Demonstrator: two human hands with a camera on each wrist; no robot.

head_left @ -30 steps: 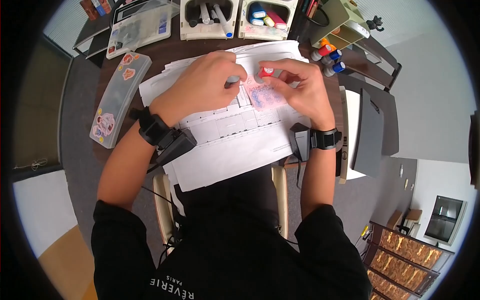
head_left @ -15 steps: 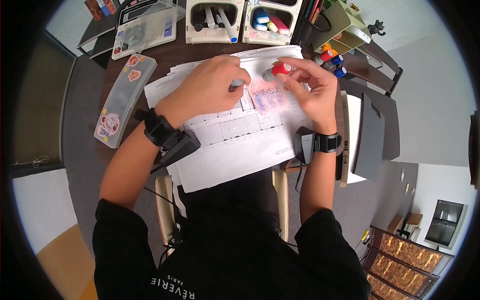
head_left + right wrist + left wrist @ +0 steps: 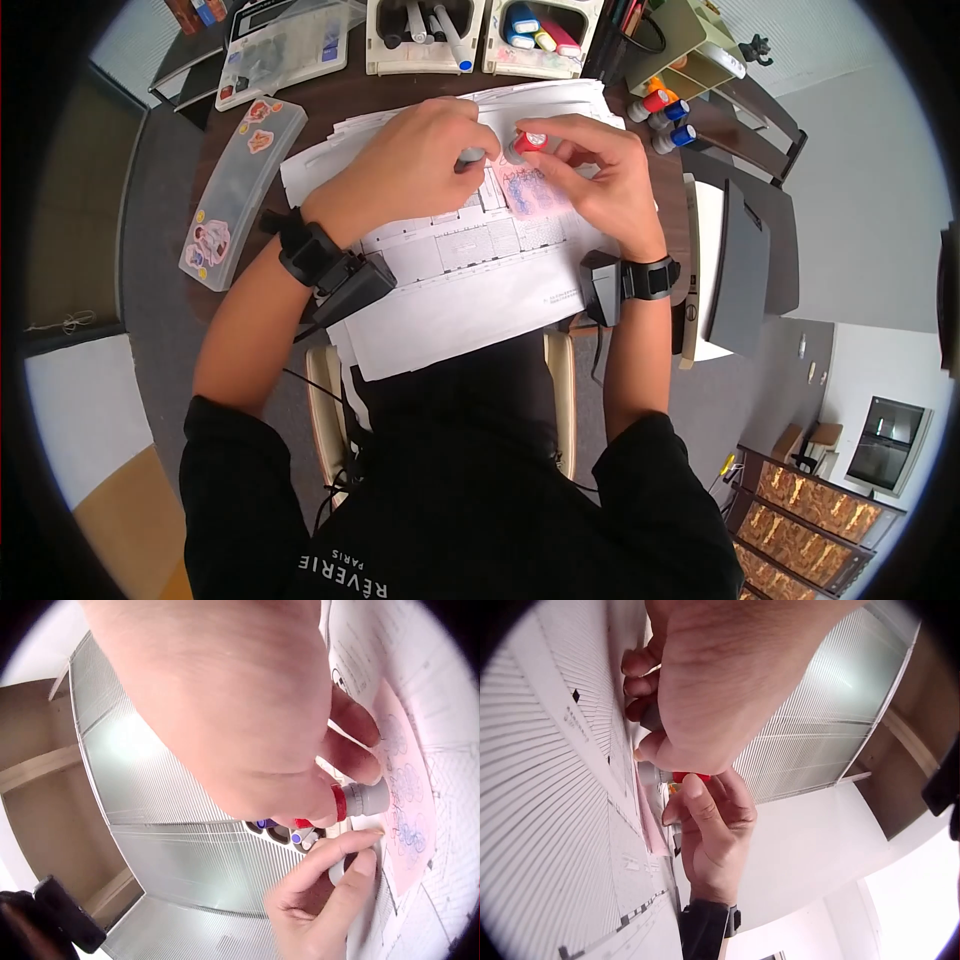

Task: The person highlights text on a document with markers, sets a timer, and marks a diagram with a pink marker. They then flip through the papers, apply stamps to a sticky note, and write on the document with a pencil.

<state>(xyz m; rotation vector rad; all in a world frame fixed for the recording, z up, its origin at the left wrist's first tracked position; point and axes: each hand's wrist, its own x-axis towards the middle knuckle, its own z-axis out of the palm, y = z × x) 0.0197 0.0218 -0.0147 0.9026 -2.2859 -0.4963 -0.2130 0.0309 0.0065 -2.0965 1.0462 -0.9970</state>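
Note:
My right hand [image 3: 605,175] pinches a small stamp with a red top [image 3: 531,141] and a grey lower body between thumb and fingers. In the right wrist view the stamp's grey end [image 3: 367,799] is right at the pink note [image 3: 409,787], near its edge. Blue scribbled drawings and some handwriting cover the pink note, which lies on printed plan sheets [image 3: 450,300]. Just to the left, my left hand [image 3: 410,165] holds a grey cap [image 3: 470,158] in curled fingers, its fingertips close to the note's corner.
More red and blue stamps [image 3: 672,120] stand at the right. A long translucent case with stickers [image 3: 240,200] lies at the left. Behind the sheets are a clear-lidded box [image 3: 285,60], a holder of marker pens [image 3: 420,68] and one of highlighters [image 3: 530,68].
Half a second ago the right hand held the stamp raised and tilted, farther right; it has now come back down and left to the note's upper part. The left hand keeps its grip.

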